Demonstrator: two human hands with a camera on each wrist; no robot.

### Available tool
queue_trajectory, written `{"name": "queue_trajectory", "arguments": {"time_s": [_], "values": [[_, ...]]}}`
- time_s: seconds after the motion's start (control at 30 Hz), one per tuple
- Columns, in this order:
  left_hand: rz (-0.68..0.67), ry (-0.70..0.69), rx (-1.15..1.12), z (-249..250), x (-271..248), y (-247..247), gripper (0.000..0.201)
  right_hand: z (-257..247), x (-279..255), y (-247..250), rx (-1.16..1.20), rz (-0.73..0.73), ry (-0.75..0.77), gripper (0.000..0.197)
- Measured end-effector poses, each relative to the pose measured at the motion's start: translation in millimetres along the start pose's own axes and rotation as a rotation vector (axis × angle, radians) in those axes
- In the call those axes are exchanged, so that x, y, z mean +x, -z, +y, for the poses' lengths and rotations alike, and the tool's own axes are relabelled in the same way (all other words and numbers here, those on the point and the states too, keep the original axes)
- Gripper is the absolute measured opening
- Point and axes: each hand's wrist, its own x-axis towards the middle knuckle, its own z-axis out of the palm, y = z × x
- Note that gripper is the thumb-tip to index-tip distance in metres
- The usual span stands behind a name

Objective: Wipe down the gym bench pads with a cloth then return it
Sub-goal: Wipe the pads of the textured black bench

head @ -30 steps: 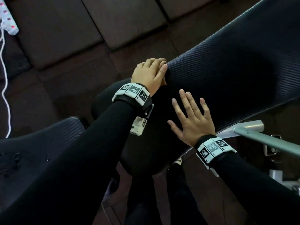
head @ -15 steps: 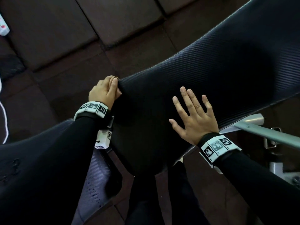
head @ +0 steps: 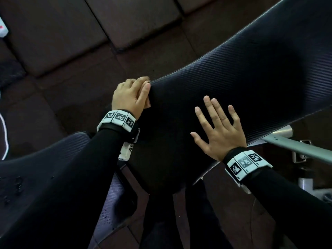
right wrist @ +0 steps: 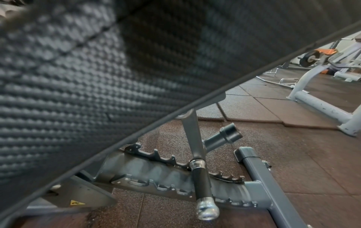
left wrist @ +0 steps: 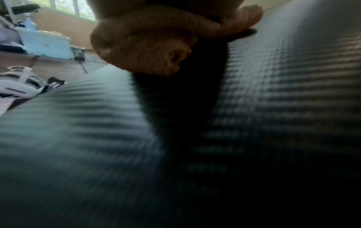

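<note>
1. Black cloth (left wrist: 244, 31), we think, sits bunched in our left hand (head: 130, 97), whose curled grip presses it on the back pad (head: 233, 83) edge; the blur hides most of it.
2. Our right hand (head: 220, 131) lies flat, fingers spread, on the pad.
3. Beside it sits the seat pad (head: 36, 168), above the bench frame (right wrist: 259, 174).

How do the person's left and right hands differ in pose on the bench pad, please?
The left hand is curled at the backrest pad's edge; the right hand lies flat with fingers spread. The left sits at the side, the right on the top face. Both touch the pad.
</note>
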Motion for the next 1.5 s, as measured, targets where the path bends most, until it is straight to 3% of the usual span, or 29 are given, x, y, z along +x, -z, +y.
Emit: {"name": "queue_trajectory", "arguments": {"time_s": [0.3,0.43,0.5,0.9,1.1,1.37,1.5], "values": [[0.142,0.376,-0.049,-63.9,-30.0,-9.1,0.044,0.3,-0.9,-2.6,-0.001,0.005,0.001,0.07],[0.171,0.747,-0.203,-78.9,-35.8,-15.7,0.041,-0.1,-0.6,-2.3,0.003,0.009,-0.006,0.069],[0.187,0.854,-0.273,-81.9,-38.0,-18.2,0.044,-0.6,-0.6,-2.4,0.0,0.01,-0.005,0.069],[0.425,1.031,-0.516,-59.9,-88.9,-48.5,0.053,0.3,-0.9,-4.4,0.022,0.049,0.0,0.067],[0.369,1.099,-0.548,-20.2,-171.1,-88.0,0.052,0.7,-0.7,-1.7,0.04,0.05,-0.004,0.064],[0.451,1.051,-0.601,-47.6,-132.6,-74.2,0.049,1.2,-1.0,0.7,0.05,0.038,0.008,0.063],[0.428,1.015,-0.543,-36.7,-149.7,-82.8,0.052,1.6,-1.3,0.1,0.062,0.045,0.013,0.063]]}}
